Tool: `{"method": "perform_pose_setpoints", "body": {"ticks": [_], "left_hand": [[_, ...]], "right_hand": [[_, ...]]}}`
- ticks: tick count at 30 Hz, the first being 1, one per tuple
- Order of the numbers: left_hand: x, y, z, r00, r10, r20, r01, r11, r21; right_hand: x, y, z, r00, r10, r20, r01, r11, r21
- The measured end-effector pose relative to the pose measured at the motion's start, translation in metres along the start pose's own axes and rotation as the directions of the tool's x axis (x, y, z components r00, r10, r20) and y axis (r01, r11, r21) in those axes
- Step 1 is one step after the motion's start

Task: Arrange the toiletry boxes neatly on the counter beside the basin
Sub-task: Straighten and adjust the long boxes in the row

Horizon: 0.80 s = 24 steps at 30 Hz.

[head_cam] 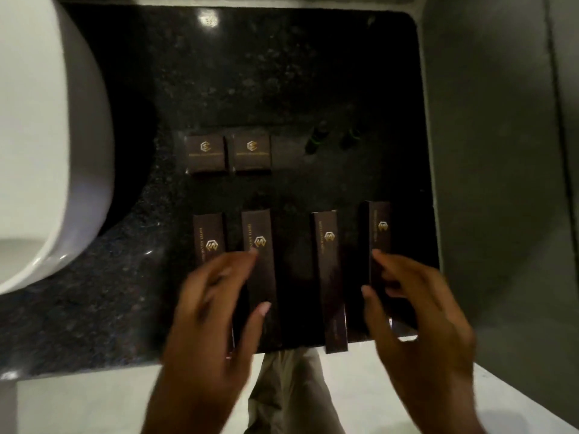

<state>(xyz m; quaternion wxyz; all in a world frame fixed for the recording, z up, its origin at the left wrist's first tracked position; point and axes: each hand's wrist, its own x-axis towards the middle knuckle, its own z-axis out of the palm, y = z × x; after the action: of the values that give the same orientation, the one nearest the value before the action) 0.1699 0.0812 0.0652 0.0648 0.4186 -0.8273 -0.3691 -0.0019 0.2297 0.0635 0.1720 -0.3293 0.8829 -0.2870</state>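
Hovering over four long boxes (258,255) on the tabletop (282,73).
Our left hand (216,305) and right hand (416,311) spread loosely open, gripping nothing.

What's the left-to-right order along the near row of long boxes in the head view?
First long box → second long box → third long box → fourth long box; left hand over the first two, right hand at the fourth.

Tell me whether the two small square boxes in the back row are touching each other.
Apart. The head view shows a thin dark strip of counter between the left small box and the right small box.
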Motion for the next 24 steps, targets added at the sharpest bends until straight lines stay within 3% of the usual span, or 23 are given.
{"method": "perform_pose_setpoints", "body": {"ticks": [2,6,8,14,24], "left_hand": [[0.004,0.029,0.025,0.988,0.085,0.127,-0.090,0.995,0.036],[0.012,0.058,0.078,0.939,-0.076,0.336,-0.021,0.961,0.275],[0.013,0.059,0.100,0.930,-0.110,0.350,-0.003,0.951,0.308],[0.010,0.050,0.107,0.964,-0.035,0.264,-0.017,0.981,0.191],[0.006,0.038,0.100,0.968,0.003,0.251,-0.026,0.996,0.089]], "right_hand": [[0.007,0.028,-0.010,0.994,0.089,0.063,-0.088,0.996,-0.021],[0.006,0.066,-0.009,0.962,0.101,0.252,-0.070,0.989,-0.128],[0.003,0.078,-0.010,0.951,0.102,0.291,-0.057,0.985,-0.161],[0.006,0.082,-0.011,0.940,0.052,0.337,-0.014,0.993,-0.114],[0.006,0.084,-0.012,0.945,0.031,0.325,-0.008,0.997,-0.071]]}}
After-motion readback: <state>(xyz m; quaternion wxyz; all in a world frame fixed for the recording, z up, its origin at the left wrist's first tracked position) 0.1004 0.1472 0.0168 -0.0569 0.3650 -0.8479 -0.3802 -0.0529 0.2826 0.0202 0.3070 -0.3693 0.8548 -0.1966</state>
